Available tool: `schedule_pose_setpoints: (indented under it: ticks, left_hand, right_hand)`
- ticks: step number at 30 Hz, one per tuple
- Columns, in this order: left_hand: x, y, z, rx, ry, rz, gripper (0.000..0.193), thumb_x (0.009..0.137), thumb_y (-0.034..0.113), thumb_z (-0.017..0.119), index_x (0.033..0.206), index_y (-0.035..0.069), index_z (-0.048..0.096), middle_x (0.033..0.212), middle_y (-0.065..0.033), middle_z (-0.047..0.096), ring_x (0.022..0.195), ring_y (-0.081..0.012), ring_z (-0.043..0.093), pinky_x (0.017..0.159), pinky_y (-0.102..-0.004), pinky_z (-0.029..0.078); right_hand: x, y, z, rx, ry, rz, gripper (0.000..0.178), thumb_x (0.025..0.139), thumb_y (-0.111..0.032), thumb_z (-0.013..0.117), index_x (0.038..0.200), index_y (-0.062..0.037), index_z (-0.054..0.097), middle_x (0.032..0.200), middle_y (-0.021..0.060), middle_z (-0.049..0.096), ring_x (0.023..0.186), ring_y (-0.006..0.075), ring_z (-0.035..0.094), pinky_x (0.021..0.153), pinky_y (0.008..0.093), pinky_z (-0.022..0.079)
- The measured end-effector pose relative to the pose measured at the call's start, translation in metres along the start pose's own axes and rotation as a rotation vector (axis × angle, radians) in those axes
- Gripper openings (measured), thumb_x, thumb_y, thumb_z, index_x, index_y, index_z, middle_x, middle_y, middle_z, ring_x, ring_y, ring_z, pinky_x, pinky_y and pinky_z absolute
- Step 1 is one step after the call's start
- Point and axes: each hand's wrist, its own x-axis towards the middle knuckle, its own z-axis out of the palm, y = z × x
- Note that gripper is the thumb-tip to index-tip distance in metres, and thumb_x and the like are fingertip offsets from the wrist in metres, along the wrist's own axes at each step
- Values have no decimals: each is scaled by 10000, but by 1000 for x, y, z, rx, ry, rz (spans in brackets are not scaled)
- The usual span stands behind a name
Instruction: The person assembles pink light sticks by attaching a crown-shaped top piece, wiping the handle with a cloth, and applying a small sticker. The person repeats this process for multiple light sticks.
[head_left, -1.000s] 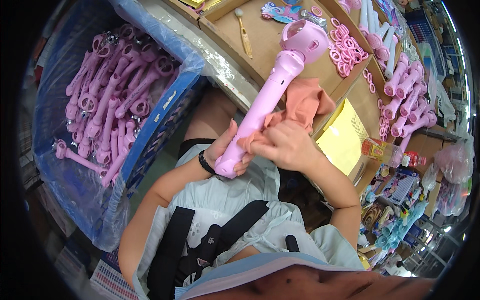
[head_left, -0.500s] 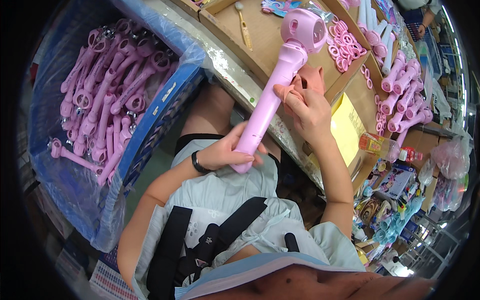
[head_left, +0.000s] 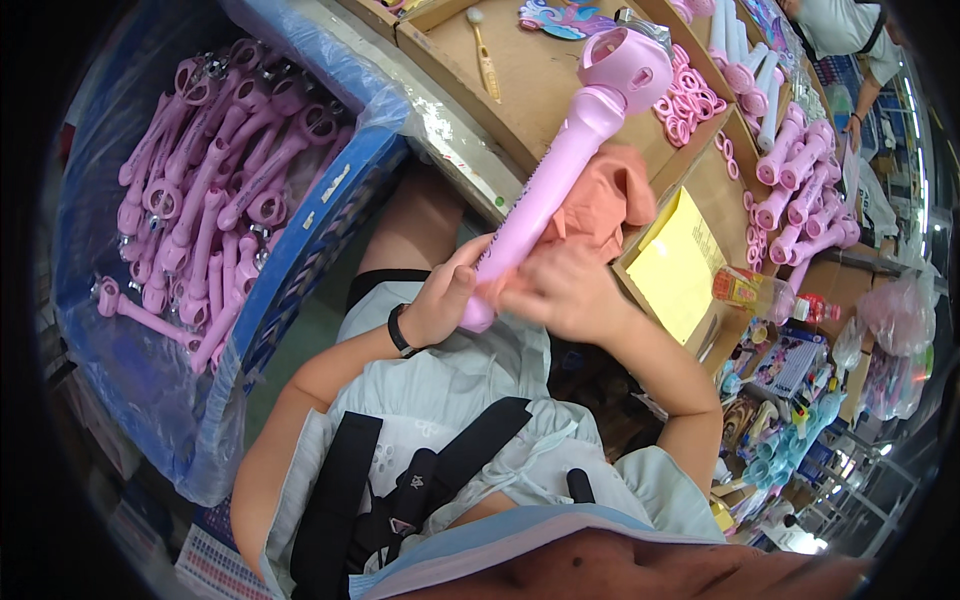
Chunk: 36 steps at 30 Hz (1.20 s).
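At the left, a blue bin with a clear liner holds a heap of pink wands, most of them slanting with their round heads up. One more pink wand lies across the near side of the heap, its head at the left.

Next comes the left hand, a black band on its wrist. Its grip is closed around the lower part of the held wand, thumb on the near side, with a short stub of the handle sticking out below it. Nearly all of the held wand is beyond this grip: the handle slants up and to the right, past the edge of the table, and the hollow head is above the tray, at the far end from the fingers. A brush lies in the tray, left of that head.

The right hand, blurred, is just right of the handle's lower part, close to the left hand. Its grip is bunched on the orange cloth, which bulges out above the knuckles along the right side of the handle; whether the fingertips touch the handle, I cannot tell.

Farther right are yellow paper, pink rings, a bottle on its side and a pile of pink handles
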Motion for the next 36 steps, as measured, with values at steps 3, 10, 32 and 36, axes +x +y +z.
schedule_pose_setpoints:
  ticks: [3,10,32,36]
  left_hand:
    - [-3,3,-1,31,-36,-47,833,908,659,274,1364,-36,321,1054,-107,566,816,-151,577,733,-267,461]
    - [-1,10,0,-157,-37,-137,801,914,646,268,1360,-17,317,928,-87,578,746,-109,565,639,-243,471]
    - [0,21,9,256,-50,58,670,972,534,264,1379,1,258,1165,-129,496,990,-136,547,862,-270,438]
    - [-2,22,4,-72,-165,-31,593,995,357,392,1421,8,171,1235,-116,460,1078,-130,496,917,-280,397]
  right_hand:
    - [6,41,-22,-178,45,226,328,651,-85,687,967,-171,685,703,10,550,611,194,547,498,329,404]
    - [16,17,-14,-58,106,1,189,710,-32,653,896,-65,654,737,63,530,658,231,551,599,338,466]
    - [2,-60,46,977,575,1071,642,833,-125,668,1360,6,324,1150,122,537,1029,186,544,893,318,430]
    - [7,-50,49,1329,689,1090,663,812,-131,694,1351,7,333,1137,113,543,1035,184,546,895,322,434]
